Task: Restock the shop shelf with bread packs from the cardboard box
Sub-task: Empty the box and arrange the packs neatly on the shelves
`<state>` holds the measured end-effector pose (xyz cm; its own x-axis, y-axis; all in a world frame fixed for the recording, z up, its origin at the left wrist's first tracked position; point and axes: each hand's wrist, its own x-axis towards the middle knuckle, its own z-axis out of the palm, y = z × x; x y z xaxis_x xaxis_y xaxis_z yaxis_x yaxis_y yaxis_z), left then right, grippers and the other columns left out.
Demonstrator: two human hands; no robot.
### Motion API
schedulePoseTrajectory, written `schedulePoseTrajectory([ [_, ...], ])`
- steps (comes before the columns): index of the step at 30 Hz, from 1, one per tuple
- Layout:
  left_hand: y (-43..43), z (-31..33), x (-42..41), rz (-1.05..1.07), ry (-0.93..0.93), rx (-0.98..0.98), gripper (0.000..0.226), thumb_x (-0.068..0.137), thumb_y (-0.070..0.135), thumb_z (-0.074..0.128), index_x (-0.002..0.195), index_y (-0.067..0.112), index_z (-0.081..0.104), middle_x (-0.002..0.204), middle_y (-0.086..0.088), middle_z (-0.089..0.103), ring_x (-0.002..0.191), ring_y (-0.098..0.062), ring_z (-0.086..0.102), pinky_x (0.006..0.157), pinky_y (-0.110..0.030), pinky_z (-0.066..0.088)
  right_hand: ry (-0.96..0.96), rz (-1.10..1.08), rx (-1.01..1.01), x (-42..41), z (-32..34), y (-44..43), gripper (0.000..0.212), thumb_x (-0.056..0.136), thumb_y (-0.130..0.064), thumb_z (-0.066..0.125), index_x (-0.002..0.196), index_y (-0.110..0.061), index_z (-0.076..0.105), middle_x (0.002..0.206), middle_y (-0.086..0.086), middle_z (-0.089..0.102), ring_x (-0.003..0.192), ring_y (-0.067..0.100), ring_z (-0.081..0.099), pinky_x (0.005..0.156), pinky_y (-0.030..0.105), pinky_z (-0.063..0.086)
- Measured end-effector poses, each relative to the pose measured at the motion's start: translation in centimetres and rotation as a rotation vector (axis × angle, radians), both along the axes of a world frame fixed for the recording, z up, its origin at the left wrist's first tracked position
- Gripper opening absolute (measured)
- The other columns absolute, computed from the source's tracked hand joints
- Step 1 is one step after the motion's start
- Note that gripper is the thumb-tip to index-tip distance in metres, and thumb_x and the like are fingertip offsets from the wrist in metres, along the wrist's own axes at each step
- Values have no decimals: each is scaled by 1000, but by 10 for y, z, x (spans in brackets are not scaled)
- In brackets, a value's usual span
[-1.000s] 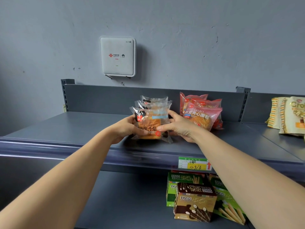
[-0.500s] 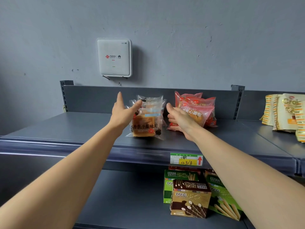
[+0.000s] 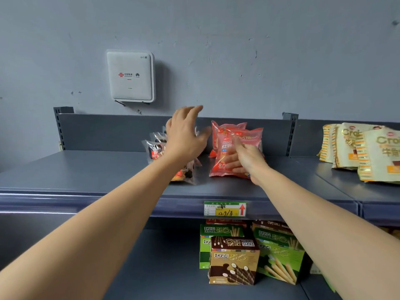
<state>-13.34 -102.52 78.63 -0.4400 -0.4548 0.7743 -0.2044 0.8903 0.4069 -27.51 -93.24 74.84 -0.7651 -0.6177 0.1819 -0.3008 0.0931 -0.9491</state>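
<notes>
Released a moment ago, the clear bread packs (image 3: 154,148) stand upright on the shelf (image 3: 86,169), faces toward the viewer, their row running front to back. The left hand (image 3: 184,139) and right hand (image 3: 244,161) hover nearby, fingers spread, holding nothing.

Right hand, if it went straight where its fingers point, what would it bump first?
Probably the front red bread pack, just ahead of the right hand; depth is unclear, so they may already touch.

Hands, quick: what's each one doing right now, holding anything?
Left hand: open, holding nothing, raised in front of the clear bread packs.
Right hand: open, fingers straight, in front of the red packs; contact unclear.
</notes>
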Motion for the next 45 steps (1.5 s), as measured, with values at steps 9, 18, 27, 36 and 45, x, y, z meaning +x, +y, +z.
schedulePoseTrajectory([
  [9,9,-18,-65,-141,-549,219,47,88,24,60,130,6,47,133,-15,49,119,-30,51,90,-32,41,195,-189,58,-17,0,20,7,84,-19,71,82,-20,65,82,0,70,54,12,59,43,21,39],
  [18,10,-44,-92,-392,-267,979,36,78,4,74,112,4,62,102,-10,69,89,-26,68,71,-38,61,-87,-140,77,-47,-14,41,56,82,-24,76,129,-4,52,119,4,63,99,19,64,83,33,54],
  [27,23,-47,-107,-317,-82,869,64,64,-10,79,111,15,44,107,-5,62,105,-23,62,96,-44,51,-7,58,91,-78,-9,51,61,78,-6,74,134,-11,50,124,3,61,104,18,61,71,23,47],
  [36,30,-47,-113,-532,-41,1015,27,81,-1,71,90,21,58,90,-3,70,77,-16,69,64,-29,58,-272,163,-24,-117,5,42,23,96,-34,42,96,-23,62,96,-5,69,94,17,60,95,32,40],
  [45,5,-42,-116,-492,-145,1069,62,68,-18,72,123,5,53,115,-14,67,102,-30,67,83,-39,58,-312,152,-19,-124,4,19,93,84,-81,14,134,-14,54,124,6,62,123,23,51,115,46,30],
])
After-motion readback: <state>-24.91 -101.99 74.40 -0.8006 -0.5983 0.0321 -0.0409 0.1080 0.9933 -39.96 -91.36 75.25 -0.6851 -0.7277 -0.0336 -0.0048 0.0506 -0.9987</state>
